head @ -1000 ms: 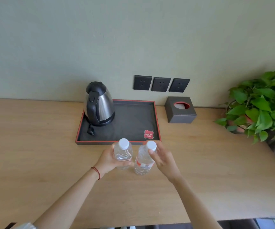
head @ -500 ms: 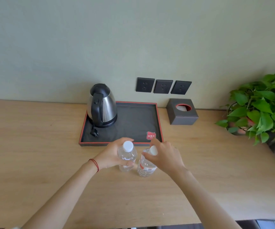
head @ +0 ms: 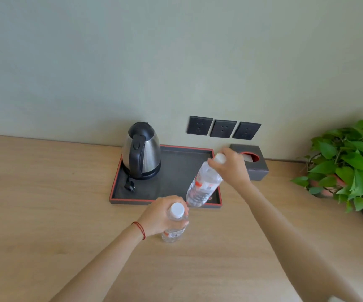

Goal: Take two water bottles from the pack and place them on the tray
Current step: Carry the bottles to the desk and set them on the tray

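My right hand (head: 230, 168) grips a clear water bottle (head: 203, 186) by its neck and white cap. That bottle is tilted, with its base over the front right corner of the black, red-rimmed tray (head: 176, 171); I cannot tell whether the base touches the tray. A second clear bottle (head: 175, 227) with a white cap stands upright on the wooden desk just in front of the tray, and my left hand (head: 161, 216) is wrapped around its upper part. No bottle pack is in view.
A steel and black kettle (head: 142, 151) stands on the tray's left part, its plug (head: 130, 187) lying in front of it. A dark tissue box (head: 256, 166) sits right of the tray, a potted green plant (head: 348, 162) at the far right. Three wall sockets (head: 223, 128) are behind.
My right hand has lifted its bottle off the desk and carried it forward and right over the tray, tilting it. The left hand still holds the other bottle on the desk.
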A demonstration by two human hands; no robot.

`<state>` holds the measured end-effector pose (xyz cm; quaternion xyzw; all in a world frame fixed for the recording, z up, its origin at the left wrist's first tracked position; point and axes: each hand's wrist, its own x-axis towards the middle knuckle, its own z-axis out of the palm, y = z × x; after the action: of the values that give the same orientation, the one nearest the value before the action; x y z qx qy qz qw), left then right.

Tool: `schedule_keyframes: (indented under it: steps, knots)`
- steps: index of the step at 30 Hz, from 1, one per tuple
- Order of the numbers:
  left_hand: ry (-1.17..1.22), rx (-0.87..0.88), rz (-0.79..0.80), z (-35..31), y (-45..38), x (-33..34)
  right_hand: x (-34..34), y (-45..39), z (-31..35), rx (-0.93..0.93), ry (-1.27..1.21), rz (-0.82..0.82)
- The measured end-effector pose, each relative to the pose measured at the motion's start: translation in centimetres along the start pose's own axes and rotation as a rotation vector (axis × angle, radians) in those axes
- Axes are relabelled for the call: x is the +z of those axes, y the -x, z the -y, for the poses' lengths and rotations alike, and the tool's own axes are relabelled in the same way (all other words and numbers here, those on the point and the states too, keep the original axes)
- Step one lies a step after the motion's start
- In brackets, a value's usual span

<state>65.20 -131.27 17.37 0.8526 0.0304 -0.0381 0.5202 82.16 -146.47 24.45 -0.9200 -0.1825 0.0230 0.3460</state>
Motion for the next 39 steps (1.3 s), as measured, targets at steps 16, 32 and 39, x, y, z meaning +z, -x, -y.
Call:
schedule_keyframes:
  steps: [16, 32, 39]
  knots:
    - [-0.166, -0.059, 0.133, -0.7, -1.1, -0.9, 3.0, -13.5, -1.2, -0.062, 0.168, 0.171]
    - [-0.152, -0.055, 0.103, -0.5, -1.0, -0.5, 4.4, -16.8, -0.6, -0.159, 0.318, 0.143]
    - [-0.151, -0.031, 0.084, -0.3, -0.8, -0.5, 4.1, -16.6, -0.8, -0.09, 0.339, 0.102]
